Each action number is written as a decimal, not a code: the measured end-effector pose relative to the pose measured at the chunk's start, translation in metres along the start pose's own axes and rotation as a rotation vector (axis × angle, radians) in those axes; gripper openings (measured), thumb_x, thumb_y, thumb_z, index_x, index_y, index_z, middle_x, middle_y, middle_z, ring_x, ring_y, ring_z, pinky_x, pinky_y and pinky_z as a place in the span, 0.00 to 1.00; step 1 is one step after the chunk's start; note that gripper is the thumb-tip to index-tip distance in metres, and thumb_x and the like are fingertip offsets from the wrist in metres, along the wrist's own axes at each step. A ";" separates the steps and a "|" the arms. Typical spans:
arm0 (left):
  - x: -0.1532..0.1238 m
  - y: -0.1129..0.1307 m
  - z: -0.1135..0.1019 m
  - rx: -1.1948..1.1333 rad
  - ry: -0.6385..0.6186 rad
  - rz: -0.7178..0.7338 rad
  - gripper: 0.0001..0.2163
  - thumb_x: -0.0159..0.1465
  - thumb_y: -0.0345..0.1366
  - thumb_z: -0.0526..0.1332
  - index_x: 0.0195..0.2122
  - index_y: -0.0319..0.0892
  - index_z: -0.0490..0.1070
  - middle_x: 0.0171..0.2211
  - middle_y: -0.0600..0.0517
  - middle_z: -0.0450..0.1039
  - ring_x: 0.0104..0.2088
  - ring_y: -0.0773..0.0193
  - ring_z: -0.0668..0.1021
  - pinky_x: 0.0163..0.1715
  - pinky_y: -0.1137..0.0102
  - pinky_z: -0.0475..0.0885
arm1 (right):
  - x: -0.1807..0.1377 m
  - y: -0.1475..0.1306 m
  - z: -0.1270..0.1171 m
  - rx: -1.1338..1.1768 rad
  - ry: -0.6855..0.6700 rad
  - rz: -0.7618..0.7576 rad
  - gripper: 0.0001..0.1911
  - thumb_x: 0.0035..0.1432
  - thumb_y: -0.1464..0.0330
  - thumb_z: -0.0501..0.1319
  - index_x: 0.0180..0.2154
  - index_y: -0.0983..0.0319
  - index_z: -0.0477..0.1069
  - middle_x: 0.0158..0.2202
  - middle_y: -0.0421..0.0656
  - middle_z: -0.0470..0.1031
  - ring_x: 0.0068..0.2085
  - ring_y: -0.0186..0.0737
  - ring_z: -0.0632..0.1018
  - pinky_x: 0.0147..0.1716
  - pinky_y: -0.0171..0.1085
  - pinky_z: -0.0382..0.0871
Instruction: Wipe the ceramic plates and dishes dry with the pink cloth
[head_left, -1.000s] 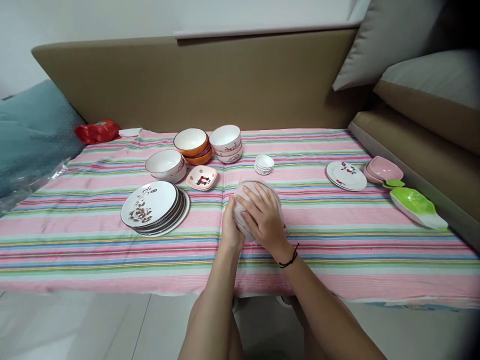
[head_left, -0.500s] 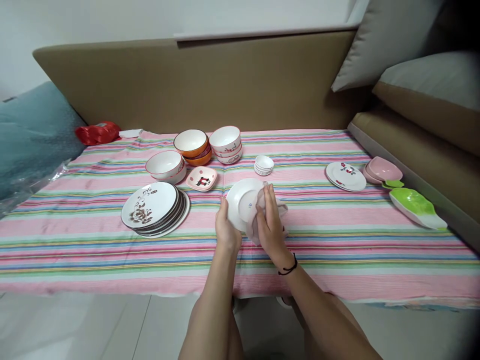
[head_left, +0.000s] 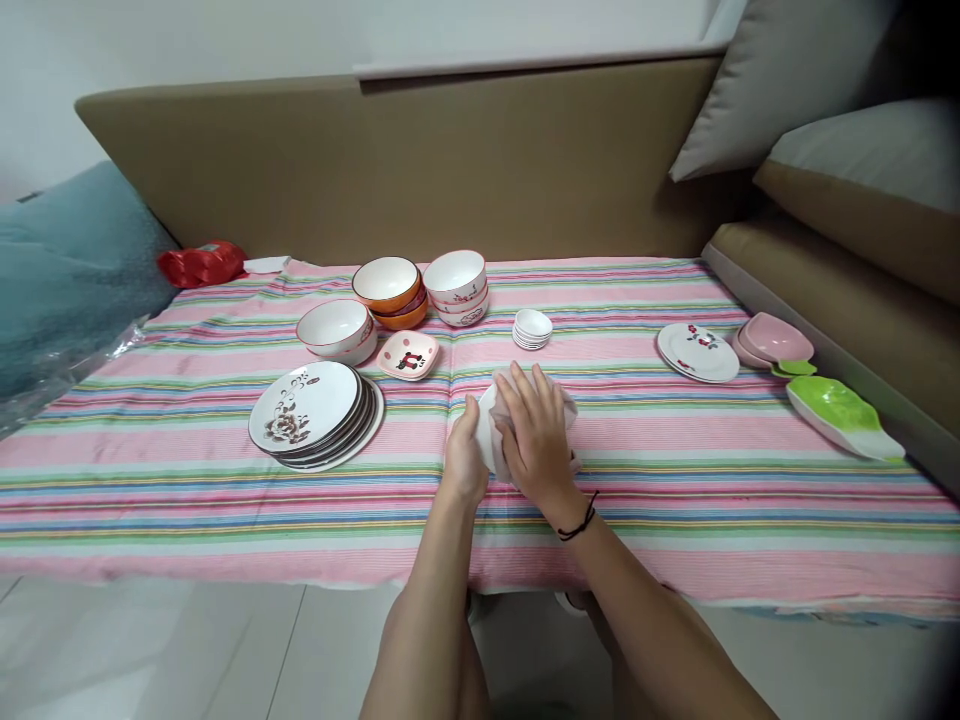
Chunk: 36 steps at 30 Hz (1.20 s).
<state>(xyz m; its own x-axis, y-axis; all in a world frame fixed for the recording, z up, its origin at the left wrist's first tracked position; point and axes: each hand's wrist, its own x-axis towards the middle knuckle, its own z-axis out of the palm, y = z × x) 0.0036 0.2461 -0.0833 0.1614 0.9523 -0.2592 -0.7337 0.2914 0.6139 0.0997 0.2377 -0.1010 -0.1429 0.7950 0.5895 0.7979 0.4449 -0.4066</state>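
Observation:
My left hand grips the left rim of a white plate, thumb up along the edge. Pressed over the plate is a pale cloth, which my right hand holds against it with fingers extended. Hand and cloth hide most of the plate. Both hands are above the striped tablecloth, near the middle. Just beyond them stands a small stack of little white bowls.
At left are a stack of flower-patterned plates, square dishes, white bowls, orange bowls and red-rimmed bowls. To the right lie white plates, pink bowls and a green dish. A sofa back rises behind.
My right hand has slid the cloth leftward across the plate, covering more of it. The plate has tilted and shifted slightly right with my left hand. The view has moved a little.

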 end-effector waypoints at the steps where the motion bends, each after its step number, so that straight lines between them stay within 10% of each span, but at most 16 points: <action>1: 0.000 -0.001 0.001 -0.013 0.000 0.007 0.21 0.64 0.48 0.54 0.44 0.35 0.75 0.44 0.42 0.77 0.54 0.52 0.72 0.56 0.63 0.64 | -0.001 -0.002 0.001 -0.003 -0.003 -0.014 0.26 0.66 0.63 0.45 0.63 0.59 0.51 0.66 0.44 0.51 0.67 0.51 0.47 0.62 0.58 0.43; 8: -0.002 -0.001 0.008 -0.091 0.201 0.046 0.23 0.64 0.52 0.52 0.38 0.36 0.75 0.37 0.45 0.78 0.49 0.60 0.76 0.54 0.69 0.66 | -0.005 -0.016 0.004 0.104 -0.110 -0.137 0.21 0.66 0.66 0.45 0.59 0.58 0.60 0.62 0.41 0.60 0.65 0.45 0.54 0.63 0.55 0.38; 18: 0.003 -0.004 0.011 -0.054 0.098 0.117 0.07 0.60 0.35 0.61 0.36 0.37 0.76 0.34 0.52 0.78 0.39 0.66 0.79 0.48 0.74 0.67 | 0.004 -0.003 -0.005 0.219 0.043 -0.104 0.18 0.64 0.71 0.48 0.54 0.60 0.62 0.59 0.45 0.64 0.61 0.41 0.62 0.63 0.51 0.43; 36: 0.001 -0.013 0.009 0.085 0.035 0.052 0.22 0.61 0.52 0.55 0.36 0.35 0.75 0.36 0.46 0.79 0.50 0.54 0.75 0.53 0.64 0.66 | 0.004 0.003 -0.006 0.011 0.107 -0.019 0.12 0.61 0.66 0.53 0.46 0.58 0.69 0.49 0.45 0.70 0.54 0.49 0.65 0.59 0.55 0.48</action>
<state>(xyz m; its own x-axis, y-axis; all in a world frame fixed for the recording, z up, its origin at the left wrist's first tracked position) 0.0189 0.2440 -0.0845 0.1003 0.9630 -0.2501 -0.6816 0.2496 0.6878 0.1050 0.2403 -0.0957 -0.0938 0.7381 0.6682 0.7889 0.4645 -0.4023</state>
